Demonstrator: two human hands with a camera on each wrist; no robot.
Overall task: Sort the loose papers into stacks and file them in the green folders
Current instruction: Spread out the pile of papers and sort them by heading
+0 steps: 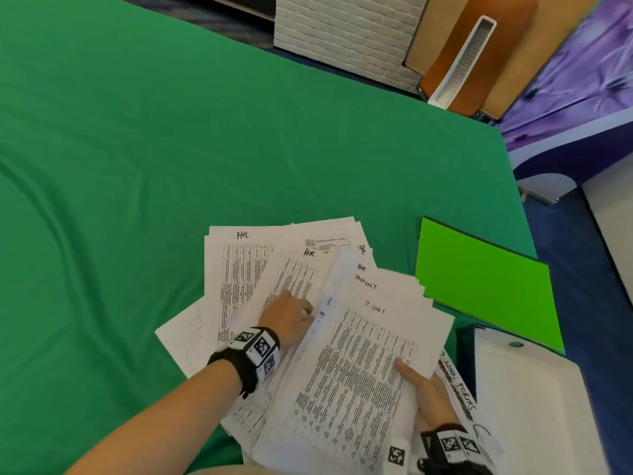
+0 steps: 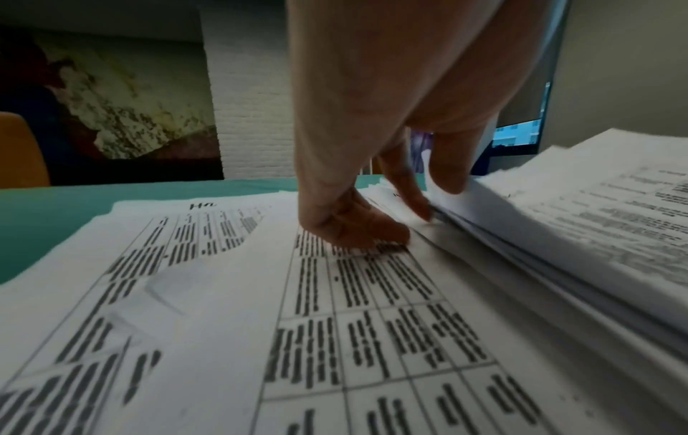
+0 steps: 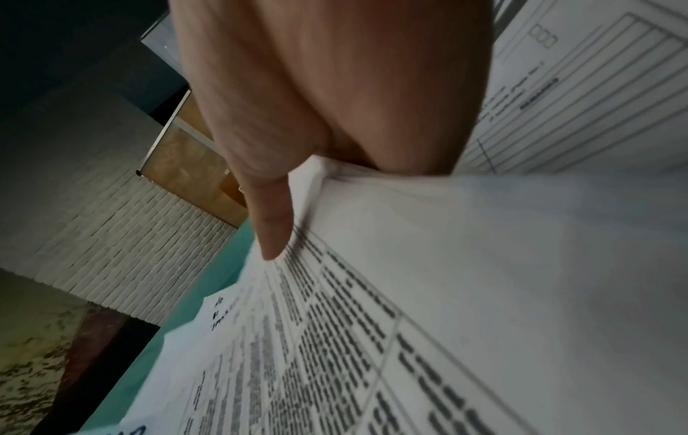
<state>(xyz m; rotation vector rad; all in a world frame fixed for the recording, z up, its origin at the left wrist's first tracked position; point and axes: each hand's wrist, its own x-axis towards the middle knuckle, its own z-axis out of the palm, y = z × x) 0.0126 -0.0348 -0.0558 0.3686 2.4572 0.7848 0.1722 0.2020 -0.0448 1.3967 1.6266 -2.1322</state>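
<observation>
Right hand grip pinching paper sheaf; left hand grip relaxed, fingertips on HR sheets; one green folder.

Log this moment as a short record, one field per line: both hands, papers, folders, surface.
left hand: left hand rests on the HR sheets, fingertips at the edge of a lifted bundle
right hand: right hand grips the lifted bundle topped by the IT LOGS sheet
papers: unsorted, fanned, overlapping
folders: closed green folder right of the papers; one open folder nearer, white inside
surface: green cloth
</observation>
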